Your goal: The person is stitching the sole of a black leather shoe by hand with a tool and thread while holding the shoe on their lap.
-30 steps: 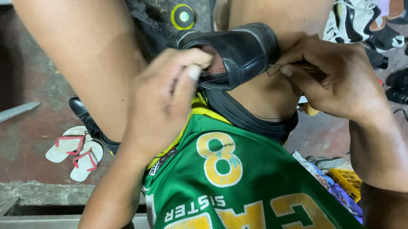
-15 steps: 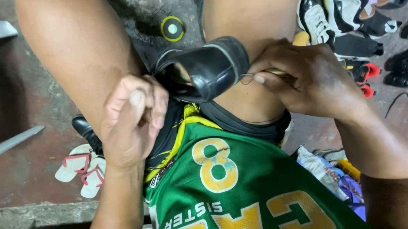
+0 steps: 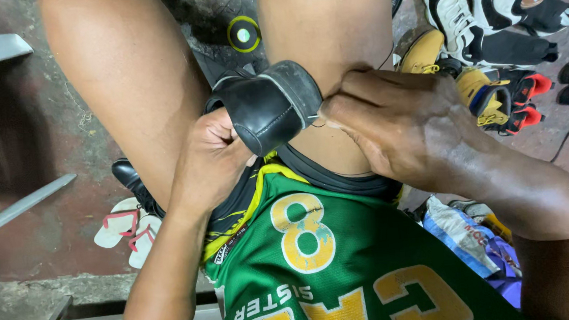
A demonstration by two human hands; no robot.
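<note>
A black leather shoe [image 3: 270, 107] rests between my bare knees, its sole edge turned toward me. My left hand [image 3: 210, 156] grips the shoe from below and from the left, fingers curled under it. My right hand [image 3: 390, 121] presses against the shoe's right edge, fingers pinched on a thin needle [image 3: 313, 116] that enters the sole rim; a fine thread trails beside it. I am seated, wearing a green jersey with yellow lettering [image 3: 320, 265].
A heap of shoes and sneakers [image 3: 490, 22] lies at the upper right on the floor. A round yellow-rimmed spool [image 3: 243, 34] sits between my legs. Small pink-strapped sandals [image 3: 124, 230] and a black shoe [image 3: 130, 179] lie at left. Bags [image 3: 466, 234] sit by my right side.
My left hand dropped off the top of the shoe and now grips it from beneath. The shoe turned sole edge up. My right hand closed in against its rim.
</note>
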